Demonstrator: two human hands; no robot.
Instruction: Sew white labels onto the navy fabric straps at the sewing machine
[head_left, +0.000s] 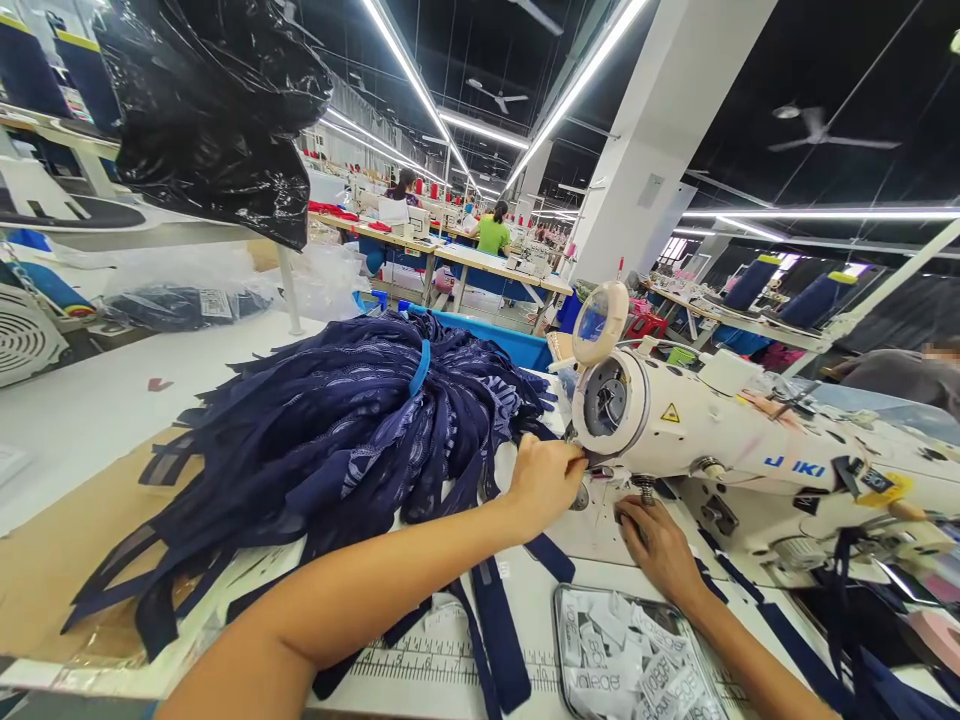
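My left hand (544, 487) is at the needle end of a white sewing machine (675, 410). Its fingers are closed in a pinch, and whatever they hold is hidden beside the machine head. Under the machine arm, my right hand (664, 550) rests on the machine bed with its fingers bent together; I cannot make out what is in them. A large bundle of navy lace-trimmed garment pieces (322, 430), tied with a blue band (421, 367), lies left of the machine. Navy straps (499, 640) hang toward the table's front edge.
A clear tray (562, 650) of printed white labels stands near my right forearm. A measuring tape (409, 665) runs along the front edge. Cardboard (82, 540) lies beneath the bundle at left. A black plastic bag (217, 110) hangs at upper left. A blue bin (495, 335) stands behind.
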